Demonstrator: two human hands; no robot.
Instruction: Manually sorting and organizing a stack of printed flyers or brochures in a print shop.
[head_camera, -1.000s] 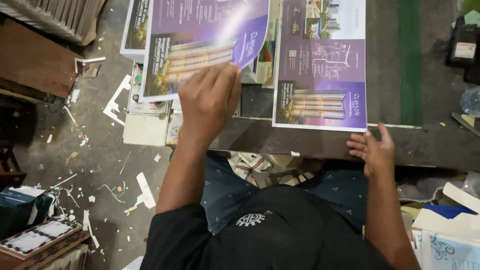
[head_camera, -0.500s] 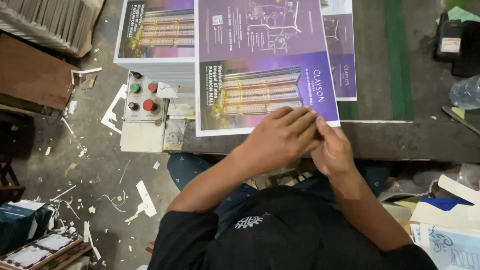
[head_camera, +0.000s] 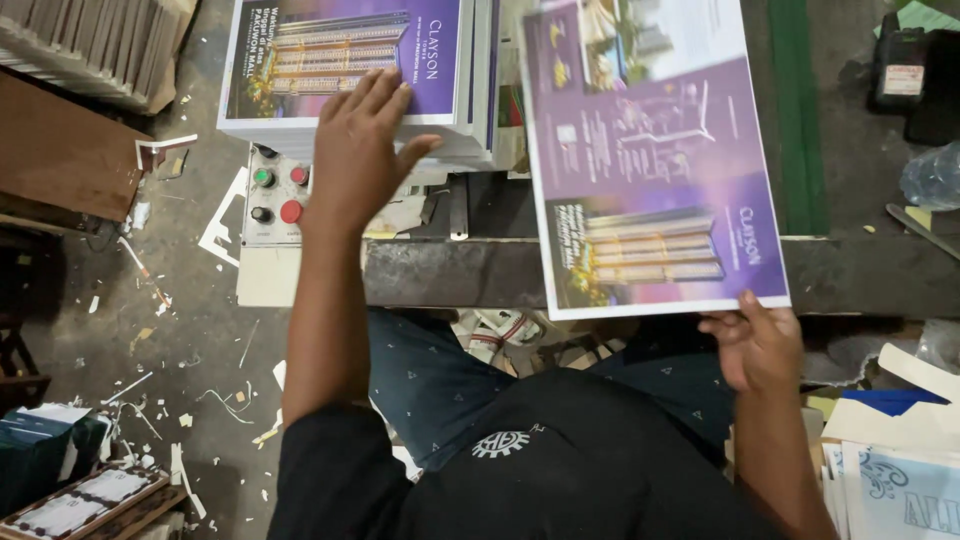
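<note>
Purple sheet (head_camera: 655, 160) with a picture of a tall building lies flat on the dark table (head_camera: 860, 270), on the right side of the view, and its near edge reaches over the table edge. Right hand (head_camera: 757, 345) holds this sheet at the near right corner; the thumb is on top and the fingers are under the paper, so the grip is clamped on the sheet.

Left hand (head_camera: 360, 150) is stretched out to the left, well apart from the right one. It rests flat, with fingers spread open, on the near edge of a stack (head_camera: 350, 70) of the same purple prints. It closes on nothing.

Just below this stack is a pale control box (head_camera: 272, 195) with red, green and black buttons, touching the table edge. A green strip (head_camera: 795, 110) runs along the table to the right of the sheet. On the floor (head_camera: 180, 330) at the left are many small paper scraps. At the far right of the table lies a clear plastic bottle (head_camera: 930, 175).
</note>
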